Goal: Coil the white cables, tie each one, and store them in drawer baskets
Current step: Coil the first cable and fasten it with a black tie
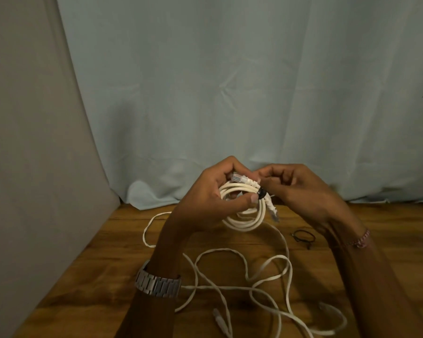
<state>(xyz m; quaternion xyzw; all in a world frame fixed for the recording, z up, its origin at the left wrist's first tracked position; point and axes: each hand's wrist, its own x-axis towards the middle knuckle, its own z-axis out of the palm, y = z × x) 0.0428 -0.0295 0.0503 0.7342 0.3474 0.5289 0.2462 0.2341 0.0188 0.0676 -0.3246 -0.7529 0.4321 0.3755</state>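
— What did the hands have?

— From my seat, the left hand (213, 191) was curled tight around the coil (244, 215), thumb pressed across the loops next to a black tie (261, 192). One plug (311, 178) stuck out above its fingers. The coil was held up over the table (95, 276), not resting on it.

— And the right?

— The right hand (300, 189) was nearly closed, fingertips pinched at the coil's top right, by the tie. I couldn't tell whether it gripped the tie or the cable itself.

— Anything else on the table?

— Loose cable (230, 286) lay in a tangle under the wrists, well below the coil, with a second black tie (304, 236) off to the right, near the right wrist.

— What couldn't you make out?

— How many cables were in that tangle; the strands crossed and ran off the bottom edge. The left palm hid part of the coil, and the hanging plug (274, 215) was blurred. A watch (158, 285) covered the cable behind the left wrist.
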